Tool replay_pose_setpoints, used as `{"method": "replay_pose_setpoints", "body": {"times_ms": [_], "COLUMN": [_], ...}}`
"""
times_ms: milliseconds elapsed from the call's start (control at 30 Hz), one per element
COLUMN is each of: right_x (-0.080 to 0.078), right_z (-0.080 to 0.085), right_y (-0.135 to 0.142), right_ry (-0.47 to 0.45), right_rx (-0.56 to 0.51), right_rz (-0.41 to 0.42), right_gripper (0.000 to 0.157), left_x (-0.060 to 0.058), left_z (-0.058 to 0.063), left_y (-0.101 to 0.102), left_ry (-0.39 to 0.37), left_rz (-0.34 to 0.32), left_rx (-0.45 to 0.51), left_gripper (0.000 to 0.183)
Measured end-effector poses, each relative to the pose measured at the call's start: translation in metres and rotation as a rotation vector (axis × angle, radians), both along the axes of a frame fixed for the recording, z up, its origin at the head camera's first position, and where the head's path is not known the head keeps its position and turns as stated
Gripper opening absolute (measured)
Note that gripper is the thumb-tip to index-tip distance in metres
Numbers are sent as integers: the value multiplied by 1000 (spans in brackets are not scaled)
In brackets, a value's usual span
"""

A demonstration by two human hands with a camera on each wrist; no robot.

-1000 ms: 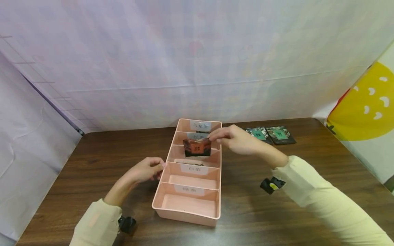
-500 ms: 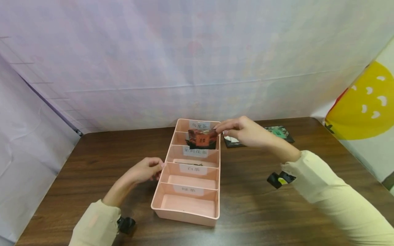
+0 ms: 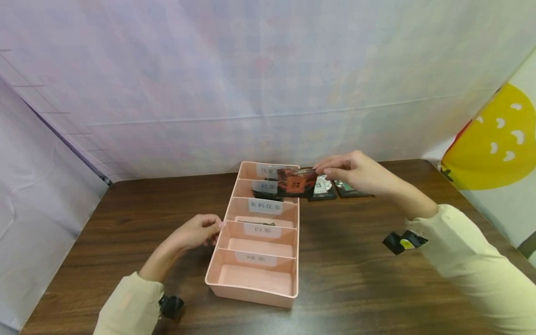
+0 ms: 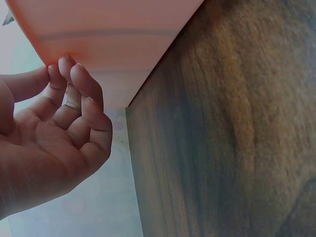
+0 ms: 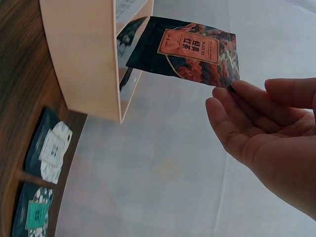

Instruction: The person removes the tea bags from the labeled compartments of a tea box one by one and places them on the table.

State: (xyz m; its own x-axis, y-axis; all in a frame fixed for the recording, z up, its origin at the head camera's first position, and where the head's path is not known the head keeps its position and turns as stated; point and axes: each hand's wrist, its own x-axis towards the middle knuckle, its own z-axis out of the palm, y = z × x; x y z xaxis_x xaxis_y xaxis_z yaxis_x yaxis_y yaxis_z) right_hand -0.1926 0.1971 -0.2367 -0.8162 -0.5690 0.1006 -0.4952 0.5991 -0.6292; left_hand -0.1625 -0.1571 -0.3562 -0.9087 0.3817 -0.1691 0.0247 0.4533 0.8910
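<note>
My right hand (image 3: pixel 356 174) pinches one corner of a black tea sachet (image 3: pixel 295 184) with an orange-red label. The sachet overlaps the right rim of a pink divided box (image 3: pixel 257 277) in the head view. In the right wrist view it hangs from my fingertips (image 5: pixel 232 88) beside the box's opening. At the box's left side, my left hand (image 3: pixel 201 230) pinches the rim between thumb and fingertips. Another dark sachet (image 3: pixel 265 194) lies in the second compartment from the back. The edge of a further sachet (image 3: pixel 261 224) shows in the middle compartment.
Right of the box, a sachet with a white label (image 3: pixel 323 186) and one with a green label (image 3: pixel 347 188) lie on the wooden table (image 3: pixel 356 279), partly hidden by my right hand and the held sachet. A pale curtain (image 3: pixel 251 83) hangs behind the table.
My right hand has carried the black tea sachet rightward and back, from above the middle compartment to the box's right rim. The sachet in the second compartment has come into view. My left hand stays put.
</note>
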Motion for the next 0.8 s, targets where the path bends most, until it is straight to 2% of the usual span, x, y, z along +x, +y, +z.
{"method": "replay_pose_setpoints", "body": {"times_ms": [367,600,800], "right_x": [-7,-9,-9], "right_z": [-8,-11,-13], "right_y": [29,41,49], "right_ry": [7,-54,-60], "right_rx": [47,45,64], "right_rz": [-48,-91,-125], "right_gripper": [27,28,28], "left_x": [-1,-1,-1], "left_z": [-2,0,1], "left_y": [0,0,-1], "left_ry": [-3,0,2], "left_rz": [11,10,8], "left_rx": [-21,-20,-28], "left_gripper": [19,19,19]}}
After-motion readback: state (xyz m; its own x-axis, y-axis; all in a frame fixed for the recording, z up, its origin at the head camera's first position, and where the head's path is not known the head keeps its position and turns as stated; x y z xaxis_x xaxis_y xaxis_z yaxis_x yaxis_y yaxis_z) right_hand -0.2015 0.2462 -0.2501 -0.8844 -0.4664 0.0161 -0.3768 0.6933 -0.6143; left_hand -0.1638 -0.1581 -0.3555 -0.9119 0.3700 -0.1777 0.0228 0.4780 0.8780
